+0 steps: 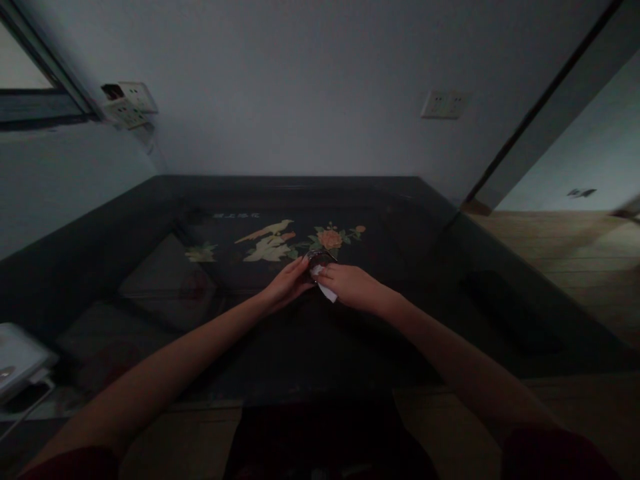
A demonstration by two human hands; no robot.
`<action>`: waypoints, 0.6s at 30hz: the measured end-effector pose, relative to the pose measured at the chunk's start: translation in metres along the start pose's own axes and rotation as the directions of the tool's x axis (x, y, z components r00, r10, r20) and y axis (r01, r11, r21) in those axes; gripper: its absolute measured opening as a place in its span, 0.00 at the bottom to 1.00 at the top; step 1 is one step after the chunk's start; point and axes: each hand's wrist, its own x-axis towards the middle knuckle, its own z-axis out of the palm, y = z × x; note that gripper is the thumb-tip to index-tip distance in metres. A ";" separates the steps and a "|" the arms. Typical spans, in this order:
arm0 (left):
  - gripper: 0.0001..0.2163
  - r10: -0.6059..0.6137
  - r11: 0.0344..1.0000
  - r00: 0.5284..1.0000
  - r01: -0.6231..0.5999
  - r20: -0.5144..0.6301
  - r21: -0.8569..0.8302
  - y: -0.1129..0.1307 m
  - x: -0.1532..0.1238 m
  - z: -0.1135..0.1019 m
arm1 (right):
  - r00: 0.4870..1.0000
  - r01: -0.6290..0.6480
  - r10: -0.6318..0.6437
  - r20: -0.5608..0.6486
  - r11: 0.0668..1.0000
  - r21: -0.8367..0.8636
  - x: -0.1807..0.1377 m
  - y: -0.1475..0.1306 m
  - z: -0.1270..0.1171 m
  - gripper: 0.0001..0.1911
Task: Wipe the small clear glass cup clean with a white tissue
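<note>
So from the head view, the only one here, it's pretty dim, but you can make out a small round glassy container (pixel 314 259) right in the middle, in front of the person, over the dark glossy table (pixel 310 353) with the bird picture (pixel 270 233) and the orange flower (pixel 330 239) on it. Can't tell if its base touches the tabletop or hangs just above. The left hand (pixel 289 284) has its fingers curled round the container's near left side, thumb and fingers gripping it. The right hand (pixel 351 285) has its fingers bunched together, pinching a white tissue or cloth (pixel 327 292) against the container, with one end sticking out below. Honestly looks like a wipe in the middle of happening: container gripped, tissue already on it, so the setup part seems done. How much is wiped and how much is left, no idea, the hands cover most of it and it's too dark to spot dirt or wet patches. My guess is it isn't finished, since tissue and container are both in hand and neither's been put down.
</note>
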 end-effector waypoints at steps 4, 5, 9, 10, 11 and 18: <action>0.12 -0.014 1.000 1.000 0.013 -0.025 -0.015 0.001 0.000 0.001 | 0.999 0.005 0.000 0.034 0.990 -0.142 0.002 0.001 -0.001 0.16; 0.12 -0.017 1.000 1.000 0.016 -0.027 -0.013 0.001 0.000 0.001 | 0.999 0.004 0.001 0.034 0.990 -0.142 0.002 0.001 -0.001 0.16; 0.12 -0.016 1.000 1.000 0.015 -0.017 -0.007 0.001 0.001 0.000 | 0.999 -0.042 0.042 -0.019 0.999 -0.015 0.002 -0.003 0.006 0.17; 0.12 -0.010 1.000 1.000 0.010 -0.009 -0.006 0.000 0.001 0.000 | 0.996 -0.072 0.074 -0.046 0.996 0.045 0.003 -0.006 0.008 0.17; 0.12 -0.003 1.000 1.000 0.003 -0.002 -0.006 0.000 0.001 0.000 | 0.990 -0.110 0.119 -0.074 0.987 0.114 0.003 -0.010 0.010 0.17; 0.13 0.040 0.999 0.998 -0.040 0.041 0.007 -0.005 0.005 -0.007 | 0.890 -0.195 0.415 -0.192 0.724 0.662 0.014 -0.029 0.027 0.19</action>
